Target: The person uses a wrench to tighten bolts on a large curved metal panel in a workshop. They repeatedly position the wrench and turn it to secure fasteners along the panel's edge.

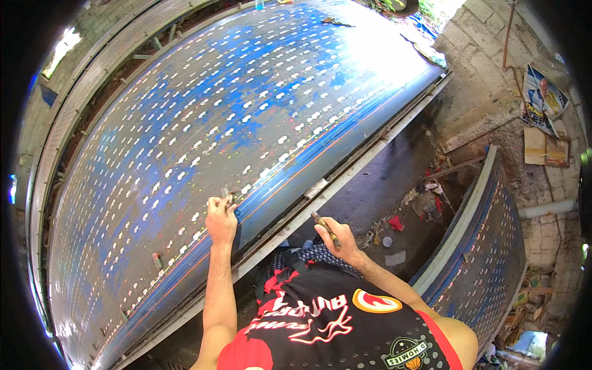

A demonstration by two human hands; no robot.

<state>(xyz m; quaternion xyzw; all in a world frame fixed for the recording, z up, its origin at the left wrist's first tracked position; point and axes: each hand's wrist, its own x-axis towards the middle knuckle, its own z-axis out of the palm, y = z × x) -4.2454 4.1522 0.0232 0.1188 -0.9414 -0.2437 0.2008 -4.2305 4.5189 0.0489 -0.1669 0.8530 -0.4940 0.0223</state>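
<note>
In front of me lies a long grey table point(185, 209), smeared with blue and dotted with rows of small white marks. Over its near edge, my left hand point(222, 222) pinches a small greyish piece point(228, 196) against or just above the surface; its exact kind is hard to make out. To the right, just off the table's edge rail point(277, 231), my right hand point(339, 239) is closed round a slim stick-like tool point(325, 227) with a dark and tan handle. The tool points up and left, and my fingers cover part of it.
A small upright piece point(158, 260) stands on the table at left. A pale scrap point(316, 188) lies on the rail. At right is a second dotted table point(472, 237). Rags and litter point(425, 200) cover part of the floor between; a poster point(542, 102) lies by the block wall.
</note>
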